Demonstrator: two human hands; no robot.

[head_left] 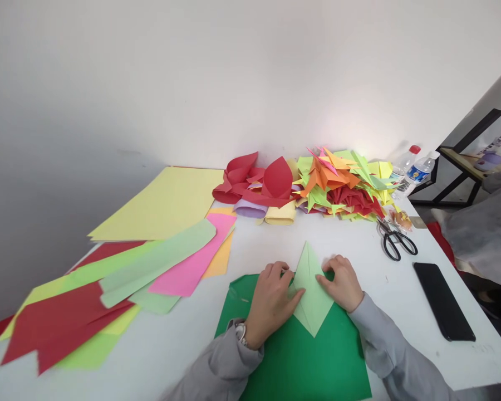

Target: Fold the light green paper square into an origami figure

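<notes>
A light green paper (312,289), folded into a kite shape with a crease down its middle, lies over a dark green sheet (304,365). At its left edge is my left hand (273,301), fingers curled and thumb pressed on the paper. My right hand (343,283) grips the opposite edge between thumb and bent fingers. The kite's upper tip points away from me, past the far edge of the dark green sheet. My left fingertips are partly hidden.
Coloured paper strips (158,262) and a large yellow sheet (162,203) lie left. Along the wall are rolled red papers (278,181) and a pile of folded paper shapes (329,178). Scissors (396,242), a black phone (443,301) and plastic bottles (417,171) stand or lie right.
</notes>
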